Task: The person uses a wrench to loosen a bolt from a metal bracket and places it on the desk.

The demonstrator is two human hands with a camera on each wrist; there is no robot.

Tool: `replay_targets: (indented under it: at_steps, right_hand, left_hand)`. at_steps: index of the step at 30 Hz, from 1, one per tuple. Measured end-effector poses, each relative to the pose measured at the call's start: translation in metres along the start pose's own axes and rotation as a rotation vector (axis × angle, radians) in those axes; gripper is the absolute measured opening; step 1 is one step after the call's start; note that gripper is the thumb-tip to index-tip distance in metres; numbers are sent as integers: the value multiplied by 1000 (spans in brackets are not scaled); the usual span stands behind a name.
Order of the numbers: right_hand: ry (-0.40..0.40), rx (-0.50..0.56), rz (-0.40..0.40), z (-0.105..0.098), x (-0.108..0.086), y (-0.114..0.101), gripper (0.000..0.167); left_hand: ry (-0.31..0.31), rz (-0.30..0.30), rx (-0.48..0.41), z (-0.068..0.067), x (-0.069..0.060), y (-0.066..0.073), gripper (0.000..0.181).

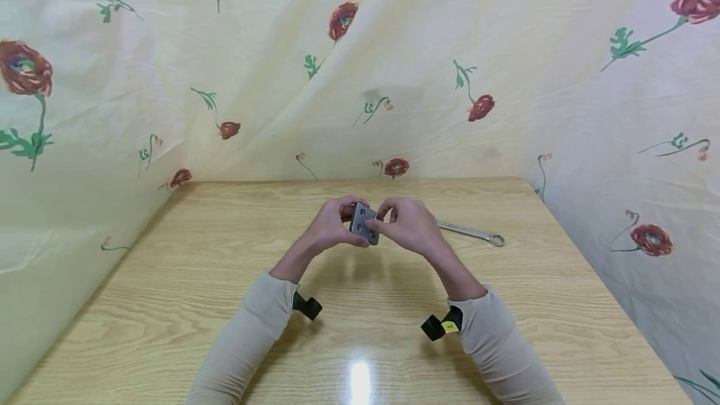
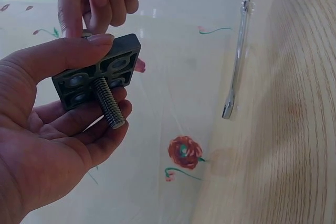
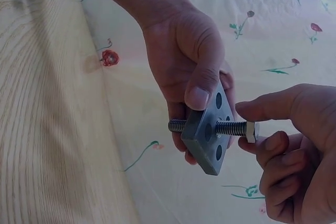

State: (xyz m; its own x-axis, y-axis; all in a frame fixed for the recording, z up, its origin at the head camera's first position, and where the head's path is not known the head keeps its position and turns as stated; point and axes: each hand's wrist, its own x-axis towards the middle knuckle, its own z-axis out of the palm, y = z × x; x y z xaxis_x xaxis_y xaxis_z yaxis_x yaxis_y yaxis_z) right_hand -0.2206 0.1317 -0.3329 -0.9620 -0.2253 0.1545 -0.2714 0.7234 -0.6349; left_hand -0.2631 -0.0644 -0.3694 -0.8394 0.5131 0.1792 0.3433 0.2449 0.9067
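One grey plate (image 3: 207, 135), pierced with several round holes, sits in the left grip (image 1: 330, 225), held up above the worktop (image 1: 214, 305). That grip is pinching it by the edges: the thumb lies at the edge nearer the person, the fingers reach round the far edge and the back. The plate stands tilted, its smooth face toward the right grip (image 1: 413, 227) and its recessed back toward the left palm.

A threaded bolt (image 3: 231, 128) passes through the middle of the plate. Its hex head stands out from the smooth face, on the right grip's side, with a stretch of thread showing between head and plate. The other end comes out of the back, close by the left grip's curled fingers; whether it touches them I cannot tell. The right grip is pinching the bolt at its head, thumb on one side and a finger on the other, the remaining fingers folded in.

Just beyond the right grip, on its outer side, a silver wrench (image 1: 472, 232) lies on the worktop, its ring end pointing away from the grip. Behind both wrists come pale sleeves (image 1: 250, 324). Farther out, past the worktop, hangs a cream cloth (image 1: 270, 67) with red flowers.
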Motion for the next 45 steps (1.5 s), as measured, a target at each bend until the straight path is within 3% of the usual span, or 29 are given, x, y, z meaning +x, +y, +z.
replay_targets:
  at_steps: [8,18,23,27,32,37,45]
  right_hand:
    - [56,-4,-148,1,0,2,20]
    - [71,-37,-244,1,-1,2,21]
    - [2,-4,-172,-1,0,2,45]
    - [18,-24,-55,0,1,3,65]
    - [69,-100,41,3,2,5,65]
    - [51,-64,86,7,1,7,77]
    - [34,-35,76,12,4,8,65]
  left_hand:
    - [4,7,-9,-1,0,-1,65]
    - [0,-3,1,-1,0,0,65]
    - [1,-5,-2,-1,0,-1,67]
    - [8,5,0,-1,0,-2,67]
    - [8,8,10,-1,0,-2,67]
    - [10,9,9,0,0,-1,66]
    - [2,1,20,0,0,-2,70]
